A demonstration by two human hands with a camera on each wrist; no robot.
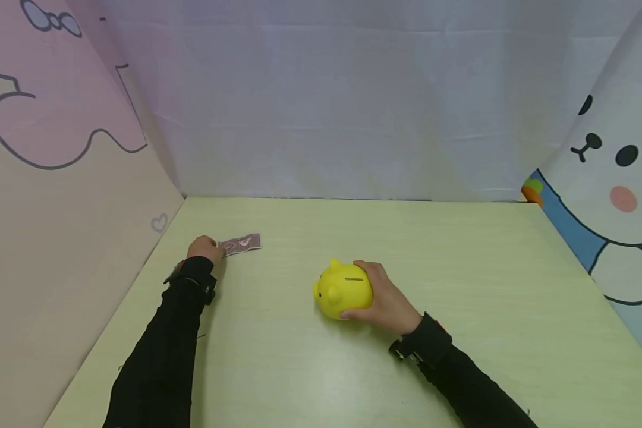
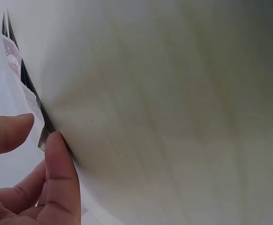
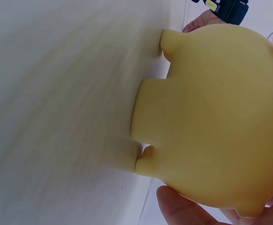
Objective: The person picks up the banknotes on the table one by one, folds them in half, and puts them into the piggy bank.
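Note:
A yellow piggy bank (image 1: 345, 291) stands on the table, its slot on top and its snout to the left. My right hand (image 1: 385, 297) grips it from the right, with thumb and fingers spread round its body. The right wrist view shows the pig's feet (image 3: 148, 112) at the tabletop. Farther left lies a small pinkish-brown banknote (image 1: 241, 244). My left hand (image 1: 205, 249) holds its left end; the left wrist view has the thumb (image 2: 10, 133) and a fingertip (image 2: 59, 150) on either side of the note's slightly raised end.
The pale wooden table (image 1: 321, 374) runs back to a white sheet (image 1: 326, 119). Printed panels flank it, a pink and beige one (image 1: 59, 208) on the left and a white cartoon animal (image 1: 615, 172) on the right. Both wrists carry black straps.

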